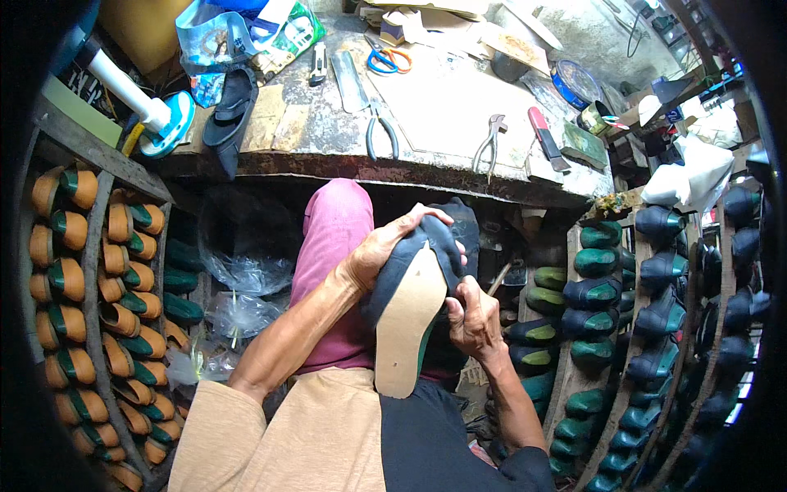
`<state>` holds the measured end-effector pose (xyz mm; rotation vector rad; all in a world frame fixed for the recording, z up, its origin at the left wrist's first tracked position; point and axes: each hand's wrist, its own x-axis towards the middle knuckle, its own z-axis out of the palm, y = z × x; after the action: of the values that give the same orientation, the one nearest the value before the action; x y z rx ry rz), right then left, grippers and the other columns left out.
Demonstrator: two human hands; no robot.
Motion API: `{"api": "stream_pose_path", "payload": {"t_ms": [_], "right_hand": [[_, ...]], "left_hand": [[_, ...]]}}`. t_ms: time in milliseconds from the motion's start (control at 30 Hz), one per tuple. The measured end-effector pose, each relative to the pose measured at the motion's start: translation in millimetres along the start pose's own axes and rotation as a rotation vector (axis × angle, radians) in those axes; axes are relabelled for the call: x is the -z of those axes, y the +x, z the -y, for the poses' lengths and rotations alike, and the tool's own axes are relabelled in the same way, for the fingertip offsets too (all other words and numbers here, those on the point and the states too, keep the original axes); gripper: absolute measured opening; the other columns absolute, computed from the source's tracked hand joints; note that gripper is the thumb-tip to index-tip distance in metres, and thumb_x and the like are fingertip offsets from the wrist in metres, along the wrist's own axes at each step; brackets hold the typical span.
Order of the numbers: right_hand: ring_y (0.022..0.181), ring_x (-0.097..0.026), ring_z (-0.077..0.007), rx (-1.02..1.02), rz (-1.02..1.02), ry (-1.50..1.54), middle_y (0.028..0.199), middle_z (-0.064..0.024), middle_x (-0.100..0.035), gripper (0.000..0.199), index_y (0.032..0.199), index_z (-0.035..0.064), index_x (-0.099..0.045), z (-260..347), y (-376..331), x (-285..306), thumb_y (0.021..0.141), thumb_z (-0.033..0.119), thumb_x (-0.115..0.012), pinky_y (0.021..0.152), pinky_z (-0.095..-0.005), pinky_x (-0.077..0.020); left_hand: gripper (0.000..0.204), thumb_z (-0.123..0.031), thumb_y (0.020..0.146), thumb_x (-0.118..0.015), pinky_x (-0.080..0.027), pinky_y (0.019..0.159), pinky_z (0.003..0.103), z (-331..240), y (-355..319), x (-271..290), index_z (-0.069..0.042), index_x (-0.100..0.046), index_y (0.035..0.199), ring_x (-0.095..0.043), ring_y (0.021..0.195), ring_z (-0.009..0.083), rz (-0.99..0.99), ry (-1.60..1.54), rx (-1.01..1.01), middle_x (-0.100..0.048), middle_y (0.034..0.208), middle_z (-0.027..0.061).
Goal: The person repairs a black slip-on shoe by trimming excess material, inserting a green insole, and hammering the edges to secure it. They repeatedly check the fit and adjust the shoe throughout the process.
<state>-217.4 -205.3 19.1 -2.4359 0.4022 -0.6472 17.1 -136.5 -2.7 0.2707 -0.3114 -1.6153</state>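
Note:
A shoe on a last lies sole up over my lap, its tan insole board [406, 328] facing me and its heel end toward my body. Dark upper material [441, 243] wraps around the toe end, with loose edges standing over the board. My left hand [392, 246] is closed around the toe, its fingers curled over the far side of the upper. At the right side of the shoe, my right hand [477, 321] is closed, thumb and bent finger pinching the upper's edge. A strip of green last shows along the board's right side.
The workbench [311, 135] ahead holds pliers [381, 135], pincers [492, 143], a red-handled knife [548, 138], scissors [388, 60] and a box cutter [318, 64]. A black sandal [230, 123] hangs over its edge. Racks of tan shoes [72, 234] and dark shoes [662, 269] flank me.

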Motion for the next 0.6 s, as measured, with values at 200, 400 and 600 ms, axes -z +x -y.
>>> {"api": "stream_pose_path", "payload": {"t_ms": [200, 400, 600], "right_hand": [[0.072, -0.069, -0.0419, -0.174, 0.119, -0.351, 0.095, -0.0203, -0.059, 0.017, 0.107, -0.0028, -0.057, 27.9, 5.4, 18.2, 0.097, 0.008, -0.066, 0.061, -0.0511, -0.0579], [0.076, -0.068, -0.0427, -0.184, 0.152, -0.38, 0.095, -0.0197, -0.06, 0.01, 0.106, 0.0003, -0.059, 24.8, 20.2, 14.6, 0.102, 0.008, -0.066, 0.064, -0.0513, -0.0568], [0.075, -0.066, -0.0288, 0.096, 0.241, -0.415, 0.085, -0.0121, -0.057, 0.026, 0.096, 0.0055, -0.061, 25.8, 34.1, 30.0, 0.083, 0.02, -0.078, 0.064, -0.0414, -0.0533]], "left_hand": [[0.05, -0.048, 0.121, -0.045, -0.059, 0.111, 0.053, -2.1, 6.4, -7.9, -0.006, -0.054, 0.147, -0.072, 0.126, 0.042, -0.037, 0.134, 0.089, -0.072, 0.13, 0.0309], [0.052, -0.048, 0.122, -0.042, -0.061, 0.108, 0.049, -2.9, 4.0, -6.1, -0.005, -0.053, 0.147, -0.074, 0.121, 0.0389, -0.079, 0.209, 0.046, -0.073, 0.129, 0.0306], [0.051, -0.044, 0.121, -0.044, -0.06, 0.108, 0.05, -6.8, 7.6, 3.5, -0.001, -0.055, 0.145, -0.075, 0.119, 0.039, -0.06, 0.27, 0.077, -0.073, 0.127, 0.0287]]}}
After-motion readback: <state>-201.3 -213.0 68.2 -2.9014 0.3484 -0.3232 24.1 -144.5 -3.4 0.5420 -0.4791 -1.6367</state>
